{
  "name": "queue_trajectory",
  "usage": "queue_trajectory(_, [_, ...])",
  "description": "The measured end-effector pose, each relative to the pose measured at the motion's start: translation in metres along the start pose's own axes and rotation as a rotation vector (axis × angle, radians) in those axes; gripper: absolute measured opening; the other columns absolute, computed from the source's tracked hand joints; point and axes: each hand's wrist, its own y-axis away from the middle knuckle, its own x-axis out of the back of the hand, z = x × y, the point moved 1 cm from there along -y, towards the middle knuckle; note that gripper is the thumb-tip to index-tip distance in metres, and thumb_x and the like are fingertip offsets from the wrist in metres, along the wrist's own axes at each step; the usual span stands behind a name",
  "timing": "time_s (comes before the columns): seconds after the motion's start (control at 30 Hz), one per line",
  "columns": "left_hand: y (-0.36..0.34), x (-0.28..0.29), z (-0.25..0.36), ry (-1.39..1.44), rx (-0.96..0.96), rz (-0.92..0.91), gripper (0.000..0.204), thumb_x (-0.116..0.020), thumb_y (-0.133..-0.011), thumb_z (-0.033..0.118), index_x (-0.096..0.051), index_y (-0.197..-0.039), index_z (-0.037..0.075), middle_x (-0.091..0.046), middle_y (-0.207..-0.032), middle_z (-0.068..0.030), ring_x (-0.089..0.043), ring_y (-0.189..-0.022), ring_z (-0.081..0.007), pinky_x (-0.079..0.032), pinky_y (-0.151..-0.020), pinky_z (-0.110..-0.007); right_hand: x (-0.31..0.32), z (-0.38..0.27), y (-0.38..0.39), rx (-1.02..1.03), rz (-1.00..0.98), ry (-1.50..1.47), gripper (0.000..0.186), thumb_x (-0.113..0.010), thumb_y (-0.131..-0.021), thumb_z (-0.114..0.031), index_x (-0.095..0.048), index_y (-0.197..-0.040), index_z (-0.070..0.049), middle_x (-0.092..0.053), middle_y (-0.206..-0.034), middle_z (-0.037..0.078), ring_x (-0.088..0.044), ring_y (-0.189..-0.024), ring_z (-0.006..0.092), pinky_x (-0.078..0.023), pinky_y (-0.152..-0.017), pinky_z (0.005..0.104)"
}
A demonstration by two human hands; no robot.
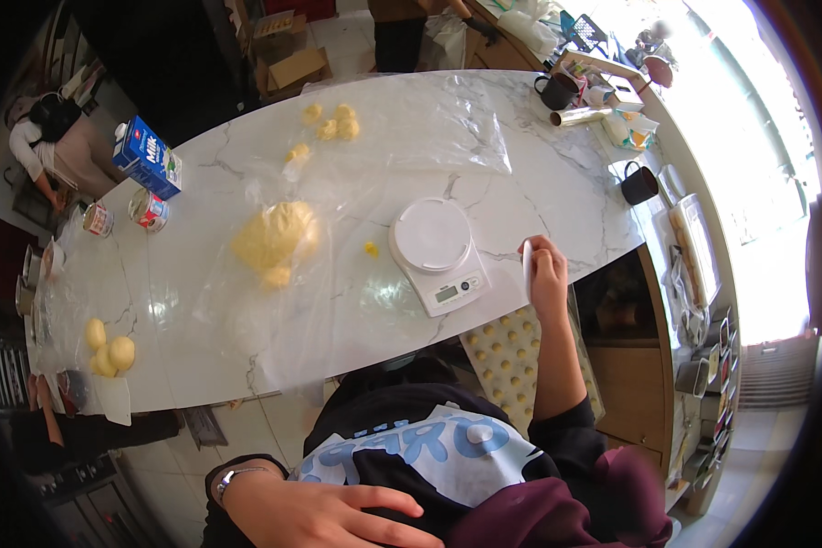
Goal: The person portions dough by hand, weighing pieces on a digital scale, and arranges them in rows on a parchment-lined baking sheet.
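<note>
My left hand (pixel 329 516) lies open at the front of my body, fingers stretched out. My right hand (pixel 548 279) grips a thin white flat piece (pixel 528 265), like a scraper, at the counter's edge. Left of it is a white digital scale (pixel 434 237) with a bare round platform. A large yellow dough mass (pixel 279 233) rests on clear plastic sheeting (pixel 228 320), with a small yellow bit (pixel 372 249) beside the scale. Small dough lumps (pixel 338 123) lie farther back. Yellow dough balls (pixel 114 352) sit at the left. Below the counter is a tray of small dough balls (pixel 493 356).
The marble counter (pixel 530 160) holds a blue milk carton (pixel 149 155), two cans (pixel 149 212) and black mugs (pixel 639 185). A person (pixel 50 146) bends at the upper left, another (pixel 397 27) stands across the counter, and another's arm (pixel 46 411) shows at the lower left.
</note>
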Motion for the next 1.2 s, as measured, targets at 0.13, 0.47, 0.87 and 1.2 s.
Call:
queue_trajectory(0.13, [-0.009,-0.006,-0.011,0.046,0.041,-0.061,0.017,-0.051,-0.089,0.01,-0.062,-0.089,-0.002,-0.062,-0.109,-0.0191,-0.057,-0.108,-0.0349,-0.035,-0.095,-0.047,-0.009,0.009,0.012,-0.111,-0.113,0.456,0.02,-0.055,-0.087,-0.025,-0.062,-0.093,-0.008,-0.059,-0.066,0.008,-0.058,-0.065,0.0174,-0.044,-0.06,0.032])
queue_trajectory(0.47, [-0.026,-0.013,-0.02,-0.056,0.095,-0.075,0.02,-0.051,-0.085,0.011,-0.064,-0.094,-0.001,-0.063,-0.105,-0.0152,-0.057,-0.099,-0.0294,-0.036,-0.09,-0.045,-0.023,0.02,0.015,-0.274,-0.307,0.772,0.058,-0.07,-0.07,-0.052,-0.059,-0.105,-0.008,-0.064,-0.07,0.009,-0.064,-0.069,0.0248,-0.048,-0.061,0.036])
queue_trajectory(0.87, [-0.026,-0.029,-0.016,-0.059,-0.088,-0.068,0.011,-0.053,-0.084,0.007,-0.06,-0.081,0.0,-0.062,-0.092,-0.0129,-0.059,-0.094,-0.0266,-0.035,-0.083,-0.044,-0.027,0.021,0.013,-0.261,-0.324,0.81,0.063,-0.07,-0.069,-0.055,-0.058,-0.106,-0.005,-0.066,-0.076,0.012,-0.066,-0.074,0.0265,-0.049,-0.064,0.037])
queue_trajectory(1.2, [-0.013,-0.007,-0.008,-0.253,0.043,0.118,0.006,-0.063,-0.083,0.015,-0.061,-0.079,0.01,-0.064,-0.09,-0.0042,-0.06,-0.089,-0.0204,-0.035,-0.081,-0.04,-0.028,0.016,0.004,-0.357,-0.425,0.853,0.066,-0.07,-0.067,-0.055,-0.057,-0.109,-0.005,-0.066,-0.091,0.015,-0.064,-0.088,0.0291,-0.049,-0.074,0.0362])
